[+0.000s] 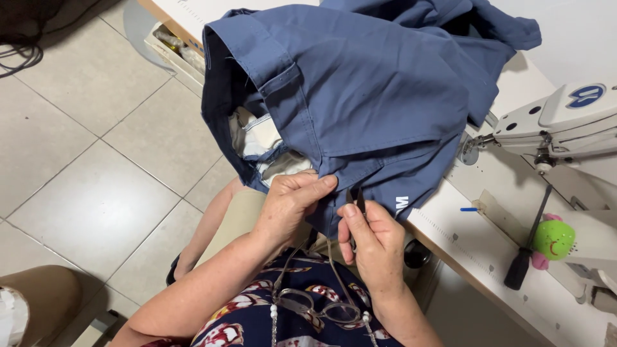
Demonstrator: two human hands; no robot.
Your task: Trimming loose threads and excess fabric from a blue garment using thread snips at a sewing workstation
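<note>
A pair of blue trousers (360,90) hangs off the edge of the white sewing table (463,244), its white pocket lining (260,144) showing at the left. My left hand (292,202) pinches the blue fabric at a seam near the lower edge. Just to its right, my right hand (373,241) grips small dark thread snips (355,198), whose tips point up at the fabric right beside my left fingertips. Both hands are close together in front of my chest.
A white sewing machine (565,125) stands at the right. A green and pink pincushion (553,241) and a black-handled tool (524,260) lie on the table. Glasses on a chain (318,308) hang at my chest. Tiled floor (96,160) lies to the left.
</note>
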